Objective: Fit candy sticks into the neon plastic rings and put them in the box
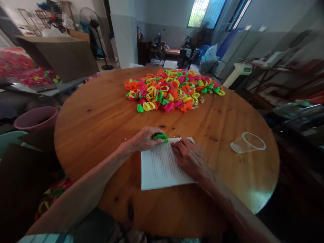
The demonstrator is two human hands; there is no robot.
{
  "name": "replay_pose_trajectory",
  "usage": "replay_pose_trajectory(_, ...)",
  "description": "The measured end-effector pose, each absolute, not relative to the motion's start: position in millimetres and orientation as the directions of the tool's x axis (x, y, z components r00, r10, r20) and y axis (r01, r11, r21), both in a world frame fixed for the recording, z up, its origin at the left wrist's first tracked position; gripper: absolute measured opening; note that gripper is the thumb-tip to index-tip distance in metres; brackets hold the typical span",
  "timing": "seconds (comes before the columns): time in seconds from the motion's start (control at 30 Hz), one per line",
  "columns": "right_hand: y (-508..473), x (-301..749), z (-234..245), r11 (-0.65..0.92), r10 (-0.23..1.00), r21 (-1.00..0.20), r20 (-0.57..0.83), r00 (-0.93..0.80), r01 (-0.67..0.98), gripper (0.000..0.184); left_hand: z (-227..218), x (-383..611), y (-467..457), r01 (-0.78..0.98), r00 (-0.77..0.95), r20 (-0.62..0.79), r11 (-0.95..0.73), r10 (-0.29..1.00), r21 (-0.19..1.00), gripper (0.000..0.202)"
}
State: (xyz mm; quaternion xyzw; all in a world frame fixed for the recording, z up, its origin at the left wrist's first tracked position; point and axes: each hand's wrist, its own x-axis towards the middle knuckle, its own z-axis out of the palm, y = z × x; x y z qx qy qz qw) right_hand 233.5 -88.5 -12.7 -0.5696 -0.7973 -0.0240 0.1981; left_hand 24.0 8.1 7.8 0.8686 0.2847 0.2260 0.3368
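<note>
My left hand (pixel 146 138) pinches a bright green plastic band-shaped piece (pixel 161 136) at the top edge of a stack of printed paper (pixel 162 165). My right hand (pixel 188 153) is over the right side of the paper, its fingers drawn together close to the green piece. Whatever those fingertips hold, if anything, is too small to make out. Farther back on the round wooden table (pixel 101 111) lies a big heap of similar plastic pieces (pixel 172 89) in orange, yellow, pink and green.
A clear plastic cup (pixel 248 143) lies on its side at the right. Left of the table are a cardboard box (pixel 60 57), a pink bucket (pixel 36 118) and more coloured pieces (pixel 37 76). A standing fan (pixel 97 37) is behind, and a person's blurred shape (pixel 54 17) is at upper left.
</note>
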Motion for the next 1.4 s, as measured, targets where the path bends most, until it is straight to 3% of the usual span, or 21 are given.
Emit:
replay_pose_trajectory(0.23, -84, 228, -10, 0.390, 0.889, -0.362, 0.387, -0.244, 0.847, 0.028, -5, 27, 13, 0.291, 0.731, 0.296, -0.674, 0.615, 0.679, 0.018)
replay_pose_trajectory(0.43, -81, 223, -11, 0.393, 0.892, -0.368, 0.375, -0.252, 0.843, 0.029, -7, 26, 12, 0.310, 0.716, 0.302, -0.675, 0.629, 0.670, 0.020)
replay_pose_trajectory(0.57, -81, 222, -13, 0.400, 0.887, -0.289, 0.359, -0.289, 0.870, 0.028, -5, 27, 11, 0.294, 0.727, 0.307, -0.682, 0.615, 0.669, 0.019)
replay_pose_trajectory(0.83, -82, 218, -3, 0.426, 0.880, 0.035, 0.218, -0.423, 0.904, 0.020, -6, 28, 12, 0.297, 0.745, 0.331, -0.731, 0.580, 0.614, 0.021)
replay_pose_trajectory(1.07, -81, 212, 0, 0.435, 0.873, 0.124, 0.182, -0.452, 0.892, 0.021, -2, 28, 12, 0.322, 0.774, 0.293, -0.747, 0.562, 0.582, 0.026)
replay_pose_trajectory(1.4, -81, 204, 5, 0.481, 0.849, 0.115, 0.187, -0.494, 0.869, 0.016, 2, 24, 9, 0.396, 0.779, 0.204, -0.716, 0.593, 0.574, 0.019)
